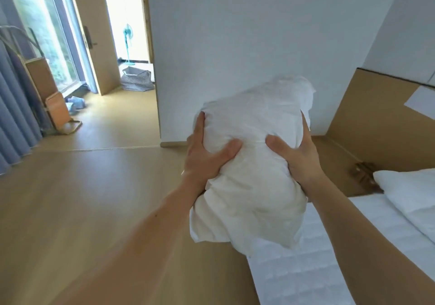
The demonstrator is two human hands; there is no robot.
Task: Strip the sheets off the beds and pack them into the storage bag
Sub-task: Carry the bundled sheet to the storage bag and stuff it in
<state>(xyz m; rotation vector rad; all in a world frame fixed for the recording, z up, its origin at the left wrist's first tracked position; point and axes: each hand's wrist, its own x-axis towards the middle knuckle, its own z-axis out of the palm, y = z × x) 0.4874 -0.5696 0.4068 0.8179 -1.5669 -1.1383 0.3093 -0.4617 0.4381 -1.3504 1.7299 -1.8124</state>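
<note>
Upper left of the frame, we have the striped storage bag (136,80) standing on the floor in the doorway, well apart from us; what it already contains we cannot tell. Coming to the centre, our left hand (207,150) has its grip spread wide on the left flank of a white bundle of linen (254,170), thumb pressed into the front and fingers curled round the side. The bundle is up in the air with both arms stretched forward, and whether it is balled sheet or a pillow we cannot say. Our right hand (297,156) mirrors that grip on the right flank, thumb dug in. Lower right, the bed (317,269) shows a bare quilted surface with a pillow (412,196) lying on it. We judge this bed largely stripped, and the carry to the bag and the packing are not yet done.
</note>
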